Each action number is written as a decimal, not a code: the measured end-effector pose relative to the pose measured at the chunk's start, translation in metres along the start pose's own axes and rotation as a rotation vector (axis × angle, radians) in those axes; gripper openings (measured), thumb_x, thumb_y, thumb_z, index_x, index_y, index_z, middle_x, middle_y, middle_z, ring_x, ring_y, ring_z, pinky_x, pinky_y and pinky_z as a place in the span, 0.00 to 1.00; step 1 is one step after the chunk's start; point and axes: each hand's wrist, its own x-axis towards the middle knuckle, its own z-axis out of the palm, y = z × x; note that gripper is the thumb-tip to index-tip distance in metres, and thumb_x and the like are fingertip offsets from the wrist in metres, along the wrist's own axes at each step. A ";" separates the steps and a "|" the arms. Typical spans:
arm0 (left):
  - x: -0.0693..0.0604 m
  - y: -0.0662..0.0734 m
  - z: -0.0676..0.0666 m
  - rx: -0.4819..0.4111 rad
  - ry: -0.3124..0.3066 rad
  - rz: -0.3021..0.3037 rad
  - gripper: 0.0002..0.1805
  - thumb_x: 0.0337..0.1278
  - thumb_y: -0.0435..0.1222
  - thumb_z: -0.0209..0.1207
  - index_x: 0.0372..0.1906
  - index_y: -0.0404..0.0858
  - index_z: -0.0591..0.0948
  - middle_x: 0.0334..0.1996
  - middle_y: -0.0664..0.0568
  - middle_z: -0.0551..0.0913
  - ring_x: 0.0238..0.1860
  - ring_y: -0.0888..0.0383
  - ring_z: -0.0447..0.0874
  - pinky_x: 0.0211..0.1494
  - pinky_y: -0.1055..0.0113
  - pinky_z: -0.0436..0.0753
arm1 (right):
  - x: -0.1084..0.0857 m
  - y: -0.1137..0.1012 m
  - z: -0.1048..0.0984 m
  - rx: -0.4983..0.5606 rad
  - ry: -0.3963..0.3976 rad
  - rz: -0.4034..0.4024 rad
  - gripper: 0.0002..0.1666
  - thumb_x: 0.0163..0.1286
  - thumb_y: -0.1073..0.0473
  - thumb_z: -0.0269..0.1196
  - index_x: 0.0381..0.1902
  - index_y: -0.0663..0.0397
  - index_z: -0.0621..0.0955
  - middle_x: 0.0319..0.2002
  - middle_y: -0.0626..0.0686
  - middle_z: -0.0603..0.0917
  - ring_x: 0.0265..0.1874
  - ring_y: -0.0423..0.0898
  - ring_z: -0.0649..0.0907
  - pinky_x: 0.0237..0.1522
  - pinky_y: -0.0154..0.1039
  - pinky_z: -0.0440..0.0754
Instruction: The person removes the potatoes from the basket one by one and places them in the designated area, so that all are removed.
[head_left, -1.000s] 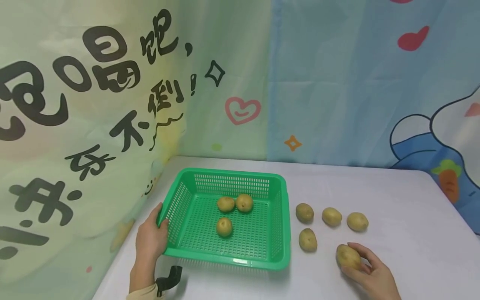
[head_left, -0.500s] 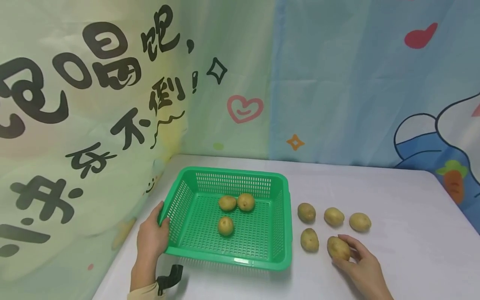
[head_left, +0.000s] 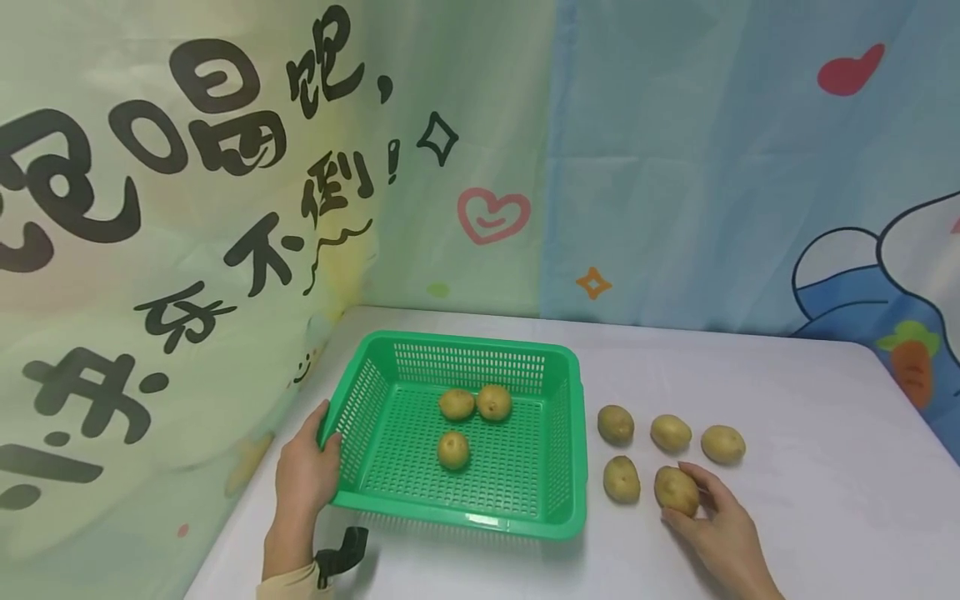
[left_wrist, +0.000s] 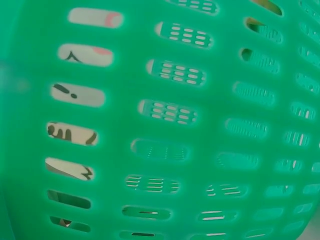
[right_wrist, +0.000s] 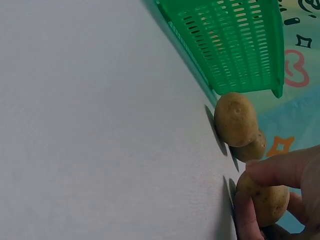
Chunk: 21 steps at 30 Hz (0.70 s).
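My left hand (head_left: pixel 306 467) grips the left rim of a green plastic basket (head_left: pixel 420 512), thumb on the near side of the corner. Three potatoes (head_left: pixel 453 451) lie inside it. The left wrist view is filled by the slotted basket wall (left_wrist: pixel 115 160); no fingers show there. Right of the basket, my right hand (head_left: pixel 722 527) holds a potato (head_left: pixel 675 490) between thumb and fingers, at or just above the tabletop. In the right wrist view, thumb and fingers curl round this potato (right_wrist: pixel 270 202). Nearest to it on the left is another potato (head_left: pixel 622 479).
Behind the held potato, a row of three potatoes (head_left: pixel 671 433) lies on the white table (head_left: pixel 817 450). A printed cloth (head_left: pixel 637 167) hangs behind the table and along its left side. A black strap (head_left: pixel 342 553) sticks out from the left wrist.
My right hand has moved left with the potato, closer to the basket, and has nearly stopped over the last half second. The left hand keeps its grip. The head view has shifted slightly.
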 end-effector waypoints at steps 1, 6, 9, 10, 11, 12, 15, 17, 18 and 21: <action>0.000 0.000 0.000 -0.001 -0.001 0.000 0.29 0.70 0.35 0.51 0.74 0.38 0.63 0.63 0.31 0.72 0.37 0.45 0.78 0.32 0.59 0.72 | -0.001 0.000 0.000 0.010 0.001 0.004 0.51 0.62 0.53 0.69 0.75 0.55 0.56 0.72 0.69 0.57 0.69 0.71 0.57 0.63 0.71 0.54; 0.001 0.001 0.001 -0.001 -0.004 0.007 0.29 0.70 0.35 0.51 0.74 0.38 0.63 0.64 0.31 0.71 0.41 0.43 0.79 0.37 0.54 0.74 | -0.007 0.006 0.003 0.079 0.075 0.033 0.51 0.62 0.51 0.69 0.76 0.54 0.55 0.72 0.68 0.56 0.66 0.67 0.65 0.61 0.68 0.62; 0.003 0.002 0.002 -0.003 -0.012 0.012 0.29 0.70 0.35 0.50 0.74 0.38 0.62 0.65 0.32 0.71 0.43 0.43 0.78 0.41 0.51 0.75 | -0.011 0.008 0.004 0.110 0.174 0.060 0.48 0.63 0.50 0.69 0.75 0.53 0.58 0.70 0.66 0.60 0.62 0.63 0.70 0.57 0.61 0.71; 0.003 0.003 0.002 -0.004 -0.016 0.012 0.29 0.70 0.35 0.50 0.74 0.38 0.62 0.65 0.32 0.71 0.43 0.43 0.78 0.41 0.50 0.75 | -0.013 0.008 0.004 0.118 0.209 0.074 0.47 0.64 0.48 0.68 0.74 0.51 0.60 0.70 0.64 0.61 0.60 0.59 0.71 0.54 0.56 0.75; 0.003 0.003 0.002 -0.004 -0.015 0.013 0.29 0.70 0.35 0.50 0.74 0.38 0.62 0.65 0.31 0.71 0.43 0.43 0.78 0.41 0.50 0.75 | -0.014 0.007 0.003 0.130 0.242 0.082 0.45 0.64 0.47 0.68 0.74 0.50 0.61 0.69 0.61 0.61 0.57 0.53 0.72 0.51 0.49 0.77; 0.003 0.003 0.002 -0.005 -0.016 0.013 0.29 0.70 0.35 0.51 0.74 0.38 0.63 0.64 0.31 0.71 0.43 0.43 0.78 0.41 0.50 0.75 | -0.015 0.006 0.003 0.139 0.278 0.089 0.43 0.65 0.46 0.67 0.73 0.49 0.63 0.68 0.59 0.62 0.54 0.46 0.73 0.47 0.42 0.79; 0.002 0.003 0.001 0.000 -0.007 0.017 0.29 0.69 0.35 0.51 0.73 0.37 0.63 0.64 0.31 0.71 0.41 0.43 0.79 0.39 0.52 0.75 | -0.018 -0.004 0.002 0.196 0.370 0.077 0.33 0.67 0.49 0.66 0.67 0.47 0.70 0.55 0.46 0.77 0.41 0.30 0.76 0.34 0.26 0.76; 0.002 0.003 0.000 0.000 -0.003 0.021 0.29 0.69 0.34 0.51 0.73 0.37 0.63 0.63 0.30 0.71 0.41 0.43 0.79 0.37 0.52 0.75 | -0.019 -0.014 0.002 0.243 0.403 0.016 0.27 0.68 0.54 0.64 0.63 0.50 0.74 0.47 0.37 0.79 0.36 0.26 0.77 0.33 0.24 0.76; 0.002 0.002 0.000 -0.001 -0.003 0.025 0.29 0.69 0.34 0.51 0.73 0.37 0.63 0.63 0.30 0.71 0.42 0.42 0.79 0.38 0.52 0.75 | -0.019 -0.019 0.003 0.263 0.417 -0.040 0.23 0.69 0.57 0.63 0.61 0.53 0.76 0.44 0.35 0.80 0.34 0.26 0.79 0.33 0.24 0.77; 0.001 0.001 0.000 -0.004 -0.003 0.020 0.29 0.69 0.34 0.51 0.73 0.37 0.63 0.63 0.30 0.71 0.40 0.43 0.79 0.37 0.54 0.74 | -0.017 -0.037 0.007 0.309 0.422 -0.231 0.16 0.69 0.65 0.61 0.55 0.60 0.78 0.44 0.37 0.81 0.35 0.29 0.81 0.34 0.25 0.79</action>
